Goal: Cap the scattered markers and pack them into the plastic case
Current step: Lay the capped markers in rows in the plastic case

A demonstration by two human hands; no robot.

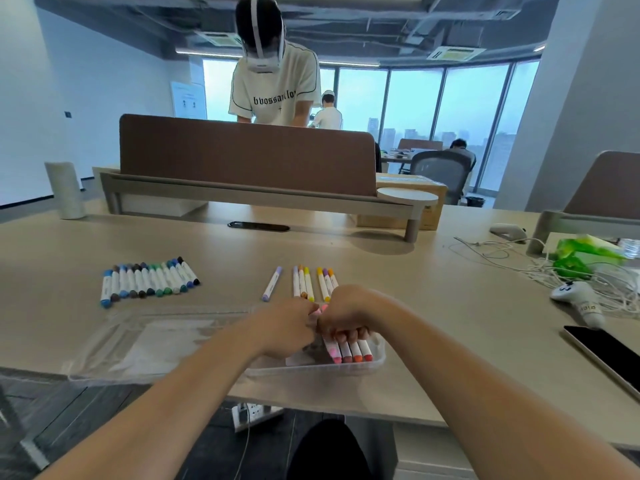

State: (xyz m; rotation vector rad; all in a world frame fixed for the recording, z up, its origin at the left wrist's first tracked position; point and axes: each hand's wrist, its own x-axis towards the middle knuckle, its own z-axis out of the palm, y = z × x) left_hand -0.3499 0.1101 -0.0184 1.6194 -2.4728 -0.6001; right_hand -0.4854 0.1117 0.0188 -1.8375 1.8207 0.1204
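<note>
Both hands meet over the plastic case [311, 370] at the counter's [450, 306] near edge. Left grip [287, 329] & right grip [346, 315] are both curled onto one pink marker [323, 308], prob capping or seating it. Four packed markers [348, 352] lie in the tray. Left to pack: blue-green row [149, 280] far left, lone purple marker [272, 284], yellow-orange bunch [313, 284] just beyond the hands. Approx a quarter done, imo. The loose ones look capped.
</note>
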